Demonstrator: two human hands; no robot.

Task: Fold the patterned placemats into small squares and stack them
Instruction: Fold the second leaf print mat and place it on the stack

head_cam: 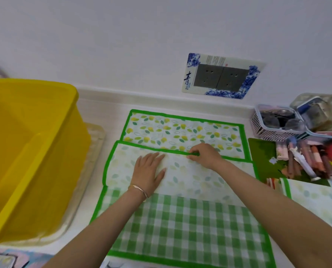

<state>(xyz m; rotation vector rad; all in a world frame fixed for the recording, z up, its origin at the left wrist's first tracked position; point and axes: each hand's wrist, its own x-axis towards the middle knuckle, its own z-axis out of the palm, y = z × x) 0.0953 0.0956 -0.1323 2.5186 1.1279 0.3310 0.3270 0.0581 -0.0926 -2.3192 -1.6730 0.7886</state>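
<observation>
Two placemats overlap on the desk (103,105): a leaf-print placemat (182,130), its near part folded back toward the wall, lies partly over a green-checked placemat (190,229). The left grip (148,171) presses flat on the flap, fingers straight; the right grip (204,154) pinches the flap's green border. A yellow tub (31,144) stands at left; at far right a white slatted basket (258,122) holds clear lidded boxes (277,117) of dark things

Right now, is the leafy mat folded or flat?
Partly folded: the leafy mat has a flap turned over, pale back up; right hand pinches its edge.
</observation>
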